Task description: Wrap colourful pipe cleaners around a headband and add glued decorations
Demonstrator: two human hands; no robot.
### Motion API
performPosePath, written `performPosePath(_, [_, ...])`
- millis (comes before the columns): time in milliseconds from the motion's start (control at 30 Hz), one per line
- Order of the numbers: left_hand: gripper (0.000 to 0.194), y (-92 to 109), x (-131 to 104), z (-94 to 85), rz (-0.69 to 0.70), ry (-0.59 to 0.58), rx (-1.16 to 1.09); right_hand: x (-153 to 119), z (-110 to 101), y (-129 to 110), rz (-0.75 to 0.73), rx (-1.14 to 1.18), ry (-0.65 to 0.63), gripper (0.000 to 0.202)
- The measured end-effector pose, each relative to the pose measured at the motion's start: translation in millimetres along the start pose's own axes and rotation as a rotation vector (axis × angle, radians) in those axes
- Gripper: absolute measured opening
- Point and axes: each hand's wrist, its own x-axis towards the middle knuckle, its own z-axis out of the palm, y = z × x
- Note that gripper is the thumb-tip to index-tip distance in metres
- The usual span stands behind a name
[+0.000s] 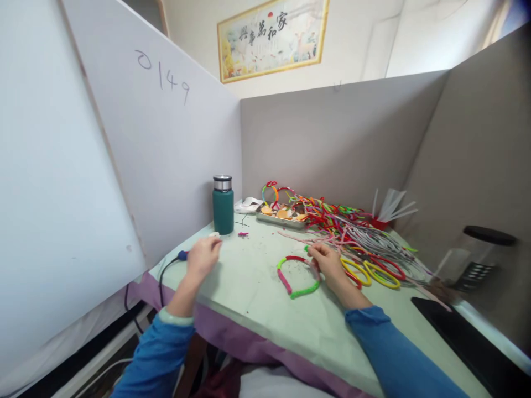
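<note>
Two bare hands at a table (265, 293), blue sleeves pushed back from the wrists. The right hand (328, 261) had its thumb and fingertips pinched on a small green piece (306, 249). A ring (305, 291) of fuzzy stems, coloured red, green and pink, was beside and partly behind this hand, near the front half of the table; whether the hand touched it could not be told. The left hand (203, 257) stood well apart from the ring, its fingers curled towards the thumb; whether they gripped anything could not be told. A small white piece (214, 235) showed just beyond its fingertips, and a blue handle (182, 255) with a black cord (163, 276) lay beside it. Behind the hands, a green bottle (223, 213) stood upright, with a pink scrap (243, 235) near its base. A metal tray (286, 223) held orange and white pieces. To its right, a tangled heap of coloured stems (327, 216) spread towards a bundle of grey stems (369, 237). Yellow loops (384, 276) lay near the right forearm, and white strips (390, 207) stood in a red cup (379, 223).
</note>
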Motion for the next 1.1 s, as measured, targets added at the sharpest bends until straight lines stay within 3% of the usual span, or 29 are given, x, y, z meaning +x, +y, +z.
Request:
performPosePath(100, [0.031, -55, -12, -10.4, -0.098, 0.068, 0.232, 1, 0, 1, -0.004, 0.002, -0.004, 0.03])
performPosePath(200, [0.031, -82, -24, -9.4, -0.086, 0.066, 0.315, 0, 0, 0, -0.005, -0.005, -0.002, 0.03])
performPosePath(600, [0.035, -70, -33, -11.7, 0.062, 0.062, 0.457, 1, 0, 0, 0.0, -0.012, 0.003, 0.03])
performPosePath(767, [0.032, -69, -30, -14.3, 0.047, 0.052, 0.47, -2, 1, -4, 0.008, -0.008, 0.007, 0.03])
performPosePath(867, [0.032, -54, -26, -17.6, -0.015, 0.124, 0.403, -3, 2, -5, 0.029, -0.001, 0.007, 0.031])
performPosePath(933, [0.035, -31, -22, -18.1, -0.006, 0.143, 0.268, -3, 2, -5, 0.012, 0.004, 0.007, 0.032])
performPosePath(1100, [0.026, 63, -2, 3.9, 0.148, -0.155, -0.336, -3, 2, -8, -0.036, 0.025, 0.027, 0.032])
